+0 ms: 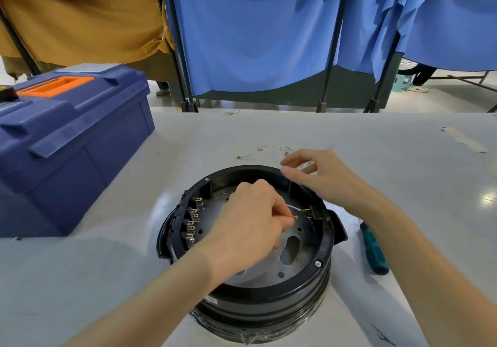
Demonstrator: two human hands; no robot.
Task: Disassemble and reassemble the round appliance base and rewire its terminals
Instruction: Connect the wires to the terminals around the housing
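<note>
Here, left hand (pixel 247 220) pinches a spade-tipped wire (pixel 292 206) inside the round base (pixel 269 290); forcing it could bend the terminal (pixel 308 211); right hand (pixel 322 177) grip unclear

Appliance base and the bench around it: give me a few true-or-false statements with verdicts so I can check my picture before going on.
1. The left hand pinches a white wire inside the round base. True.
2. The screwdriver is in the right hand. False: it lies on the table, right of the base.
3. The toolbox stands open. False: its lid is shut.
4. Beyond the base, loose wires lie on the table. True.
</note>
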